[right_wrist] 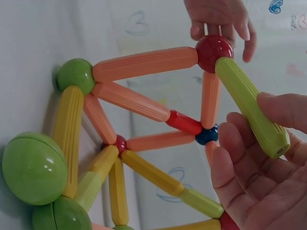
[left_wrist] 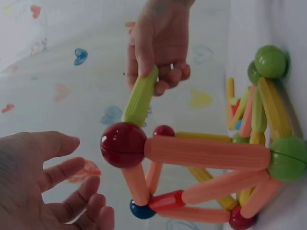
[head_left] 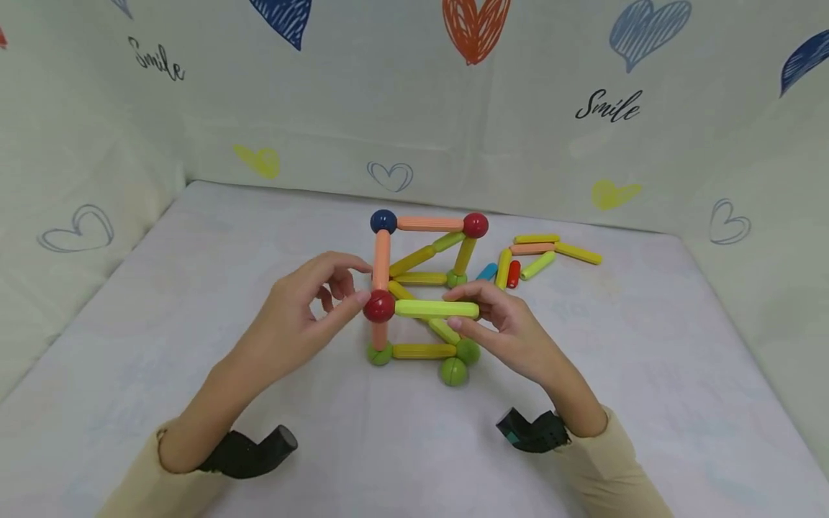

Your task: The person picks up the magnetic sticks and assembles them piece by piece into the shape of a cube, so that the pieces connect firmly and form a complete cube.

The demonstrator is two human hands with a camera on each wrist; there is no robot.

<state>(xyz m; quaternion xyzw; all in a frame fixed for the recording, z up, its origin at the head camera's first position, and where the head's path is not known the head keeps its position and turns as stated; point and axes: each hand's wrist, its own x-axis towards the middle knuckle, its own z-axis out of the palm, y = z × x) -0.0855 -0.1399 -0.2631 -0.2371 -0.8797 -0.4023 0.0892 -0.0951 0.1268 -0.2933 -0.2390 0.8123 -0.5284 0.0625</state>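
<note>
My right hand [head_left: 514,327] pinches the free end of a lime-green magnetic stick [head_left: 430,309] between thumb and fingers. The stick's other end meets a red ball [head_left: 378,306] at the upper front corner of a frame of magnetic sticks and balls. Beside that ball is my left hand [head_left: 301,309], fingers loosely bent; the left wrist view shows a gap between its fingertips and the ball. A salmon stick [left_wrist: 208,153] runs from the red ball down to a green ball [left_wrist: 288,158] on the table. At the upper back, a salmon stick [head_left: 430,224] joins a blue ball [head_left: 383,221] to another red ball [head_left: 476,225].
Loose yellow, salmon, green, red and blue sticks, among them a yellow stick [head_left: 579,253] and a red stick [head_left: 514,274], lie right of the frame. A green ball [head_left: 453,372] sits at the frame's front right corner. Behind the table [head_left: 194,237] hangs a heart-printed cloth [head_left: 388,108].
</note>
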